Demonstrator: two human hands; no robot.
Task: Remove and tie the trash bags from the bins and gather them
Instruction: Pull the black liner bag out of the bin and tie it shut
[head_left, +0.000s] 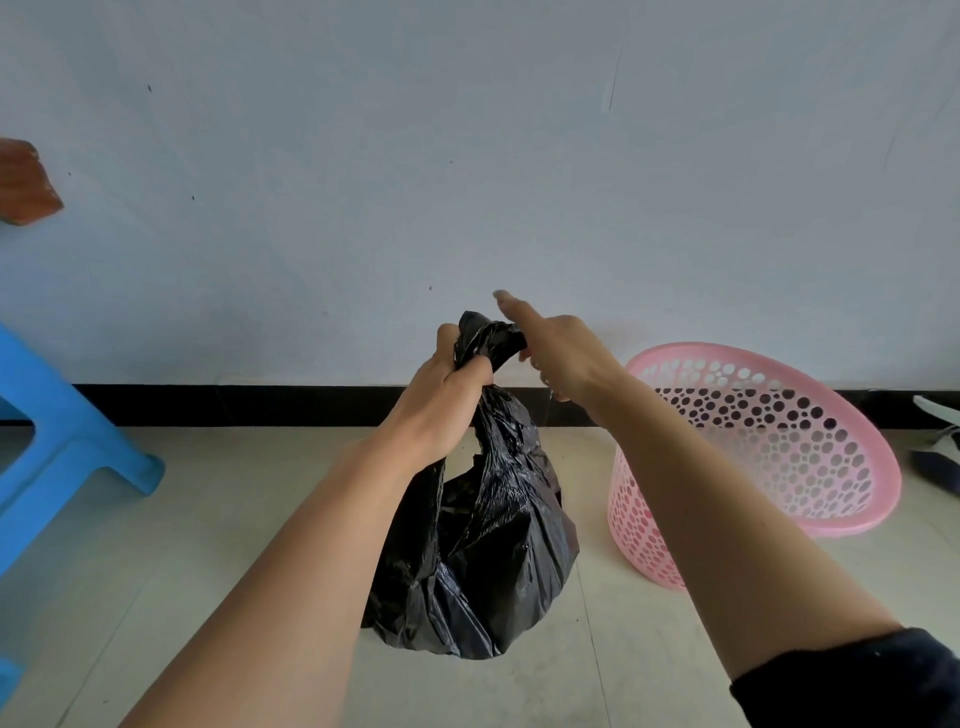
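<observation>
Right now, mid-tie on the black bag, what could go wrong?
1. The right hand grips only a short twisted end of the black bag, one finger straight; it may slip before a knot forms.
2. A gap shows below the left hand; rubbish might escape there if left unclosed.
3. The pink bin stands close by the right forearm; a hard pull could knock it.

Pale wall (467, 156), tiled floor (156, 597), blue stool (57, 441)

L hand (447, 389), R hand (561, 358) tight on bag (493, 545) neck; arms out
</observation>
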